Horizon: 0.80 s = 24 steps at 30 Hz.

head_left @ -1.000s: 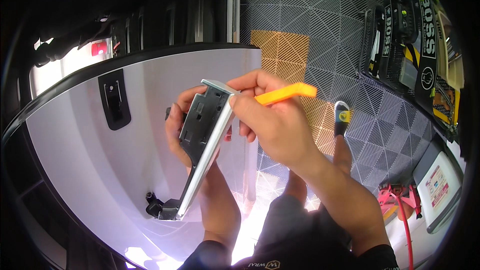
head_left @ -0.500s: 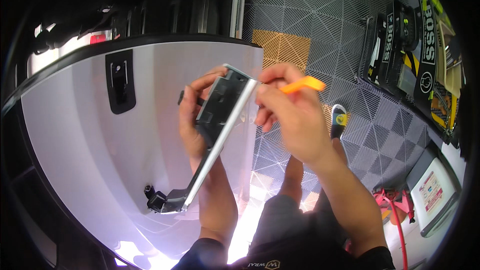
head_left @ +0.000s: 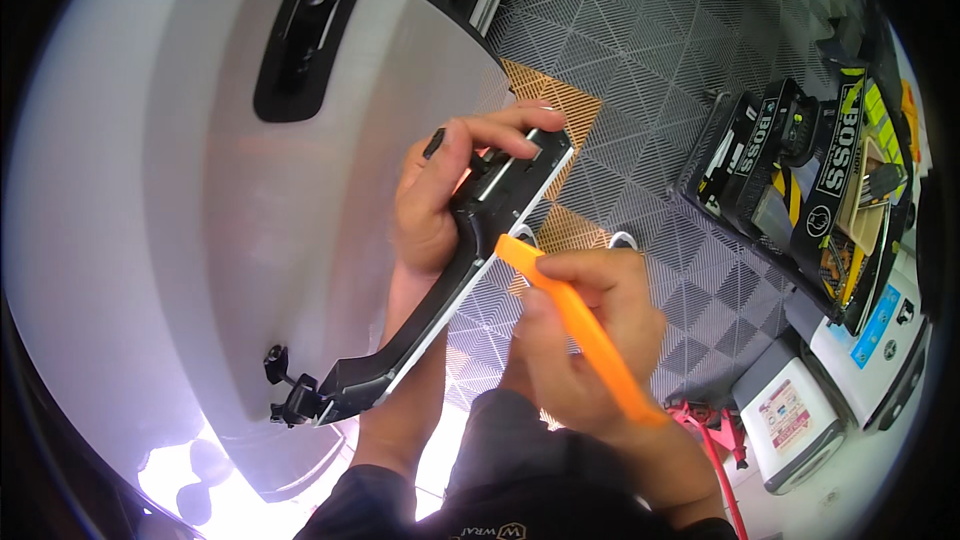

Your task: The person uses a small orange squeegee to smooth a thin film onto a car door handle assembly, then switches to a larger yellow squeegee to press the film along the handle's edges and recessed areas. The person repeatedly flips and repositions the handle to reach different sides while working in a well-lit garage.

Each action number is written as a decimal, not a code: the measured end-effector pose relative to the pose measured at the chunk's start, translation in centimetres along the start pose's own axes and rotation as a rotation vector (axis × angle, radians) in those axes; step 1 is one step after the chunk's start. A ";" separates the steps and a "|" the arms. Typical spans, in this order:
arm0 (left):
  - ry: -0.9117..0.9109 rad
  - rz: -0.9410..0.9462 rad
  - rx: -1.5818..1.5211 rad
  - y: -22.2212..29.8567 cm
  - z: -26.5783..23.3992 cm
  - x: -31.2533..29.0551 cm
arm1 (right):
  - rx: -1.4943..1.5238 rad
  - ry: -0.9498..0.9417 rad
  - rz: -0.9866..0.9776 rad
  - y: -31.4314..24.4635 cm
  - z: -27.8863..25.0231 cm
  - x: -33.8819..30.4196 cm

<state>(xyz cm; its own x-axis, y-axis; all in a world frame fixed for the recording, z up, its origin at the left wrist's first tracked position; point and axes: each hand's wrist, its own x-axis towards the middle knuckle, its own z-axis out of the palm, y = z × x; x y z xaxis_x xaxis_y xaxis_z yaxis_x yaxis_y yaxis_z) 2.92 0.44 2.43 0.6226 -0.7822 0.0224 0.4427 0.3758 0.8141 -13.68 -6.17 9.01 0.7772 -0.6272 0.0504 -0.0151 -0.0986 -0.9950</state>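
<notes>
My left hand (head_left: 428,195) is wrapped round the upper end of a car door handle (head_left: 425,310), a long piece with a black inner side and a pale edge. The handle hangs at a slant, its bracketed end low on the left. In my right hand (head_left: 612,315) is an orange plastic pry tool (head_left: 590,340), gripped between thumb and fingers. The tool's flat tip lies at the pale edge of the handle, about midway along; whether it is wedged in cannot be made out. Behind the handle stands the light-coloured car door (head_left: 190,200), with a dark recess (head_left: 305,40) in it.
At right, a black tool cart (head_left: 740,165) carries trays, tools and yellow items. White-and-grey boxes (head_left: 785,420) stand below it, beside red stands with a red hose (head_left: 712,440). Grey floor tiles (head_left: 650,30) with tan ones (head_left: 575,100) spread beyond my hands.
The pry tool has swung round so its tip meets the handle's edge. My left hand has turned the handle and moved it right. The view has shifted, bringing the door recess closer.
</notes>
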 end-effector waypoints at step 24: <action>-0.149 -0.126 0.094 4.0 -1.4 -0.5 | -0.555 -0.059 -0.033 -3.6 4.3 1.4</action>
<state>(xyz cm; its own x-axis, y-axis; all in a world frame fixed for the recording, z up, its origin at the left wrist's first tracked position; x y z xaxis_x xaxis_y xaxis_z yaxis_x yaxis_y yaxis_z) 5.28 2.99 4.85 0.4612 -0.8873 -0.0030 0.4443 0.2279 0.8664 -9.85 -3.39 12.29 0.8168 -0.5739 0.0600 -0.3067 -0.5199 -0.7973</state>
